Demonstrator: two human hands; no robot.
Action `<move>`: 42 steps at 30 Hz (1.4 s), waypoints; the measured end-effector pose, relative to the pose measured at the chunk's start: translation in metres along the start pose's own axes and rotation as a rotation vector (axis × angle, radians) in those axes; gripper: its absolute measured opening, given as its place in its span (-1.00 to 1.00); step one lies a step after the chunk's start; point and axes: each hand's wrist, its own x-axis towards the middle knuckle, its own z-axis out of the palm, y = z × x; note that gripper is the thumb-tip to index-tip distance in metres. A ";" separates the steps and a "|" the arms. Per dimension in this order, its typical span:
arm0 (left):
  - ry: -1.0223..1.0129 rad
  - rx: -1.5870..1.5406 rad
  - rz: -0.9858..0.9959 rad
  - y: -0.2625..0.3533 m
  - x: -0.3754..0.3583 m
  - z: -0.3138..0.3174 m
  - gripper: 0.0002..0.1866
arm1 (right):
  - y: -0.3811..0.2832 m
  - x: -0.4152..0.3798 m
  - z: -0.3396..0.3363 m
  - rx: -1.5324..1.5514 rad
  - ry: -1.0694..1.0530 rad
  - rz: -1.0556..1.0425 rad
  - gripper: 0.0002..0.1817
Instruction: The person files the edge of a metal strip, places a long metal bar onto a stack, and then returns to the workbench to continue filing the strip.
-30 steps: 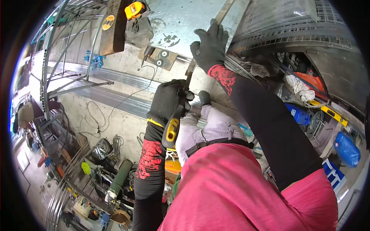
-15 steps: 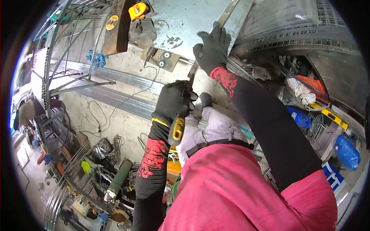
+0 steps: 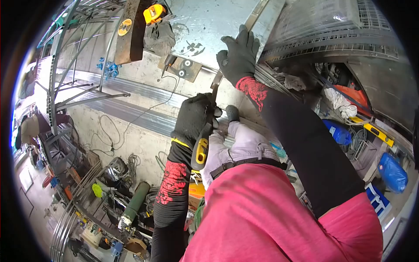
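Observation:
Gloved in black, my left hand (image 3: pixel 195 115) is closed around the lower end of a narrow metal strip (image 3: pixel 215 85). A yellow and black tool handle (image 3: pixel 200 152) sticks out below that hand beside the wrist; how it is held is hidden. My right hand (image 3: pixel 239 56), also gloved, lies palm down with fingers spread near the edge of a grey metal sheet (image 3: pixel 205 30). Its fingertips touch a long strip (image 3: pixel 256 15) on the sheet. Whether the two strips are one piece is hidden under the right hand.
An orange tape measure (image 3: pixel 155 14) lies by a rusty beam (image 3: pixel 131 35) and a grey cloth (image 3: pixel 159 38). A corded tool (image 3: pixel 170 60) sits below. Metal frames (image 3: pixel 54 87) stand left, wire mesh (image 3: pixel 340 43) right. A green cylinder (image 3: pixel 136 203) and cables lie lower left.
My right hand has shifted slightly left and down on the sheet. My left hand has moved a little, with the tool handle tilting slightly.

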 end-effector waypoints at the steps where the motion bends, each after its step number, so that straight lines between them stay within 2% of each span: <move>1: -0.039 0.073 -0.002 -0.004 -0.002 -0.001 -0.64 | 0.001 -0.003 0.002 -0.023 0.013 0.017 -0.54; 5: 0.020 0.033 0.104 0.004 -0.003 -0.003 -0.77 | 0.002 -0.003 -0.002 -0.007 -0.011 0.014 -0.52; 6: 0.038 -0.020 0.040 0.010 -0.002 -0.001 -0.77 | -0.001 -0.004 0.000 -0.017 -0.007 0.044 -0.52; 8: 0.054 0.028 0.079 0.009 -0.005 -0.001 -0.77 | -0.004 0.000 0.002 -0.013 -0.001 0.033 -0.53; 11: 0.069 0.058 0.137 -0.019 0.003 0.005 -0.80 | 0.007 -0.001 0.000 -0.025 -0.002 0.049 -0.54; 13: 0.077 0.316 0.486 -0.028 0.009 0.000 -0.77 | 0.001 -0.004 0.001 0.004 -0.006 0.036 -0.52; 14: -0.016 -0.145 -0.130 0.011 -0.003 -0.001 -0.77 | 0.000 -0.002 0.000 -0.010 -0.031 0.039 -0.50; 15: 0.030 0.049 0.150 0.003 -0.002 0.002 -0.78 | -0.004 -0.002 -0.001 -0.007 -0.026 0.037 -0.50; 17: 0.083 0.045 0.152 0.003 -0.005 0.004 -0.82 | -0.001 -0.001 -0.001 -0.021 -0.020 0.039 -0.51; 19: 0.022 0.063 -0.081 0.017 -0.001 -0.001 -0.91 | 0.002 -0.006 -0.002 -0.015 -0.021 0.026 -0.50; 21: 0.004 0.033 -0.040 0.009 0.001 -0.003 -0.89 | 0.000 -0.003 -0.002 -0.013 -0.012 0.027 -0.50; 23: 0.016 -0.074 0.021 0.009 -0.006 0.005 -0.74 | -0.001 -0.004 -0.002 -0.016 -0.033 0.035 -0.51; 25: 0.026 0.126 0.129 -0.022 -0.003 0.003 -0.64 | 0.001 -0.004 -0.002 0.008 -0.012 0.028 -0.51; 27: 0.011 -0.074 0.011 0.001 -0.001 0.000 -0.63 | 0.000 -0.008 0.000 0.024 0.055 -0.027 -0.52; 28: 0.018 -0.295 -0.224 0.005 -0.001 0.001 -0.64 | 0.000 -0.006 0.000 0.008 0.024 -0.010 -0.52; 31: -0.007 -0.375 -0.176 0.007 -0.006 -0.010 -0.65 | 0.001 -0.001 0.000 -0.039 -0.003 0.037 -0.54; 32: -0.007 -0.592 -0.364 0.017 -0.007 -0.017 -0.62 | 0.002 -0.001 -0.001 -0.029 0.002 0.027 -0.54; 33: -0.030 -0.322 -0.019 -0.001 0.000 -0.020 -0.59 | 0.001 -0.003 -0.001 -0.015 0.000 0.013 -0.54; 34: -0.043 -0.327 -0.047 -0.018 -0.004 -0.021 -0.59 | 0.000 -0.003 -0.002 -0.027 -0.013 0.024 -0.54; 37: -0.084 -0.186 -0.144 0.006 -0.003 -0.029 -0.60 | 0.000 -0.003 0.000 -0.005 0.004 0.025 -0.54; 39: -0.073 -0.355 -0.199 0.015 -0.004 -0.027 -0.60 | 0.004 0.000 0.000 -0.017 0.002 0.026 -0.54; 40: -0.063 -0.167 -0.179 0.019 -0.006 -0.029 -0.59 | 0.003 -0.004 0.000 -0.016 -0.012 0.017 -0.53; 41: -0.059 -0.320 -0.164 0.008 -0.004 -0.026 -0.61 | 0.001 -0.009 -0.001 -0.010 -0.022 0.016 -0.53; 42: -0.064 -0.306 -0.172 0.000 -0.001 -0.023 -0.62 | 0.001 -0.007 -0.001 -0.004 -0.029 0.023 -0.53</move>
